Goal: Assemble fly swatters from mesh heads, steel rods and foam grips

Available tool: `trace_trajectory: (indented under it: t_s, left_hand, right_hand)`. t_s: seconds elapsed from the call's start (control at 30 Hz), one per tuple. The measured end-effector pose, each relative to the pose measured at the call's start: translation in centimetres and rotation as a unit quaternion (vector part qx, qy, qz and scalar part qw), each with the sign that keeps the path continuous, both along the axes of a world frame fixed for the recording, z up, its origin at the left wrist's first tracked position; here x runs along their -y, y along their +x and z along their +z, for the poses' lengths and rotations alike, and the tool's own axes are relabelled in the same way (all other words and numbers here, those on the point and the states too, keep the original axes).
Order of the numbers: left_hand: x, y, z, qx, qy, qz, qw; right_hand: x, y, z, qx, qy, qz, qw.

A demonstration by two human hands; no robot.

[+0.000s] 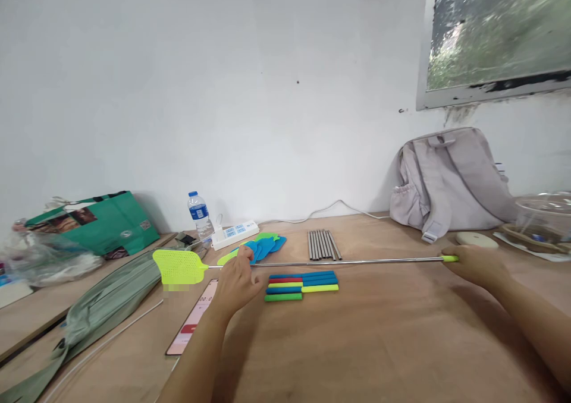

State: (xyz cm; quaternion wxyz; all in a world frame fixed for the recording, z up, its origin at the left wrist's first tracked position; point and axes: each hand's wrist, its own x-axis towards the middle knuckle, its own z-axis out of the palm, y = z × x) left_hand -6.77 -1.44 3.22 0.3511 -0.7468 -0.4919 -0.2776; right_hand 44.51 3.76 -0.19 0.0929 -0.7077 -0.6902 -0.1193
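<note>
A fly swatter (179, 267) with a yellow-green mesh head and a long extended metal rod lies level across my view, above the table. My left hand (236, 281) is closed around the rod close to the head, the thumb pointing right. At the other end, my right hand (477, 264) grips the short yellow-green handle, which it partly covers. Below the rod lie several coloured handle tubes (320, 288), in blue, red, yellow and green, set in two columns. Several metal rods (323, 245) lie side by side behind it. Blue and green swatter heads (266, 247) overlap beyond my left hand.
A phone (193, 330) lies by my left forearm. Farther back are a power strip (235, 235), a water bottle (200, 216) and a green bag (129, 227). A grey backpack (450, 183) leans on the wall at right, near a clear plastic container (542, 216).
</note>
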Motion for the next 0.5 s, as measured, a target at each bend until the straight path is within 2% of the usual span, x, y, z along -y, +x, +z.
trace_trajectory:
  t_s: [0.13,0.27,0.5]
  left_hand:
    - [-0.3,0.3,-0.3,-0.004,-0.015,0.005,1.0]
    - [-0.4,0.7,0.4,-0.026,-0.019,0.022,0.999]
    - [0.0,-0.5,1.4,-0.015,0.046,0.09,0.995]
  right_hand:
    - [-0.1,0.2,-0.2,-0.002,-0.011,-0.008,1.0]
    - [-0.1,0.5,-0.3,-0.015,-0.02,-0.017,1.0]
    - [-0.7,3.0,-1.0,-0.029,-0.002,-0.041,0.999]
